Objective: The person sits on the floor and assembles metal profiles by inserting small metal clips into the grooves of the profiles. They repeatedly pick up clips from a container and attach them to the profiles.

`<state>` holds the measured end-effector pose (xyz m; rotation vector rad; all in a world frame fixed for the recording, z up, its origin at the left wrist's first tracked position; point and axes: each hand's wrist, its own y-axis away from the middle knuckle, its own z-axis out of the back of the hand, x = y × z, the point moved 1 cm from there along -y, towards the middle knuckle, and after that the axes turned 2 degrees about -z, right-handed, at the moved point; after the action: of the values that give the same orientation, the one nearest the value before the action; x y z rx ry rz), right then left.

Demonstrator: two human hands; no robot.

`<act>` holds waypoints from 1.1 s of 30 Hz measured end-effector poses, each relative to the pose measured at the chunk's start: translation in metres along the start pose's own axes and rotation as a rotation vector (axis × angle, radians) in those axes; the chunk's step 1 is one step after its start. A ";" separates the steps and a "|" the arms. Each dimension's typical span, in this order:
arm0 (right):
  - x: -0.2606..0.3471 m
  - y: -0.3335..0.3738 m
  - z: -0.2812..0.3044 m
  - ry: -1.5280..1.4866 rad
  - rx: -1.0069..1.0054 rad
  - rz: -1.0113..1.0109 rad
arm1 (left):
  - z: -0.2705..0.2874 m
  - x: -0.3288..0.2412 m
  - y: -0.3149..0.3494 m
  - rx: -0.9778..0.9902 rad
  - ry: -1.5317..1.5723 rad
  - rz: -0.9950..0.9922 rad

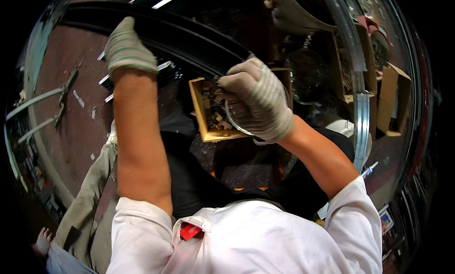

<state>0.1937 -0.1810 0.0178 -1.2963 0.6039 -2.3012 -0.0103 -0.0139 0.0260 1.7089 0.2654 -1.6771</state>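
Note:
A long black channel-shaped profile [189,41] runs from the upper left down to the middle. My left hand [130,49], in a striped knit glove, grips its near edge toward the far left end, thumb along it and fingers hidden. In a matching glove, my right hand [258,98] is closed at the profile's near right end. A thin curved silvery edge [233,118] shows below its fingers; what this hand holds is not clear. Partly beneath it stands a yellowish wooden box [204,124] containing small blocky pieces.
Cardboard boxes [393,98] and a bright metal strip [362,122] stand at the right. Light metal bars [40,101] and scraps lie on the reddish floor at the left. Another person's trousered leg [87,198] and hand [44,241] are at the lower left.

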 end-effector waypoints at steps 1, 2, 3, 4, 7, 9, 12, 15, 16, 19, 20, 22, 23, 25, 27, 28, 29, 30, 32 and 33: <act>-0.002 0.000 0.003 0.009 -0.002 0.002 | 0.002 0.010 -0.010 0.076 0.059 -0.057; -0.004 0.002 0.003 -0.026 -0.025 0.001 | 0.012 0.022 -0.024 0.246 -0.121 -0.215; -0.004 0.000 0.004 -0.044 0.021 -0.005 | 0.013 0.018 -0.021 0.261 0.023 -0.042; -0.004 0.003 0.006 -0.063 -0.055 -0.001 | 0.005 0.012 -0.011 0.293 0.164 0.149; -0.007 0.002 0.009 -0.012 -0.074 -0.005 | -0.003 -0.005 0.016 0.201 0.073 0.262; -0.008 0.005 0.017 0.035 -0.046 -0.029 | -0.003 0.002 0.003 0.216 -0.079 0.292; 0.001 0.005 0.035 0.057 -0.010 -0.065 | -0.002 0.002 -0.009 0.154 -0.109 0.270; 0.007 0.009 0.063 0.165 -0.056 -0.063 | 0.002 0.008 -0.044 0.145 -0.056 0.220; 0.005 0.011 0.074 0.198 -0.100 -0.047 | 0.000 0.007 -0.044 0.140 -0.055 0.214; -0.005 0.024 0.110 0.285 -0.212 -0.149 | -0.009 -0.001 -0.026 0.101 -0.085 0.203; -0.011 0.032 0.121 0.297 -0.273 -0.186 | -0.015 -0.004 -0.014 0.087 -0.100 0.202; -0.018 0.053 0.152 0.324 -0.344 -0.290 | -0.024 -0.020 -0.009 0.090 -0.335 0.249; -0.018 0.066 0.174 0.453 -0.312 -0.356 | -0.033 -0.040 -0.025 0.113 -0.558 0.291; -0.013 0.095 0.210 0.607 -0.400 -0.404 | -0.004 -0.001 -0.091 0.393 -1.091 -0.585; -0.009 0.146 0.251 0.829 -0.395 -0.445 | 0.008 0.030 -0.133 0.383 -1.173 -0.888; 0.001 0.179 0.275 0.912 -0.378 -0.554 | 0.000 0.040 -0.142 0.437 -1.063 -0.733; 0.005 0.213 0.291 0.956 -0.380 -0.643 | 0.010 0.041 -0.187 0.472 -0.909 -0.653; 0.009 0.247 0.305 1.014 -0.406 -0.783 | 0.022 0.043 -0.233 0.496 -0.746 -0.573; 0.032 0.323 0.324 1.122 -0.447 -1.108 | 0.019 0.048 -0.251 0.421 -0.851 -0.645; 0.049 0.356 0.333 1.173 -0.462 -1.274 | 0.015 0.054 -0.247 0.406 -0.878 -0.705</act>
<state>0.5145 -0.5517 0.0071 -0.1611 0.7710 -4.1895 -0.1630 0.1376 -0.1069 0.9857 0.1029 -2.9896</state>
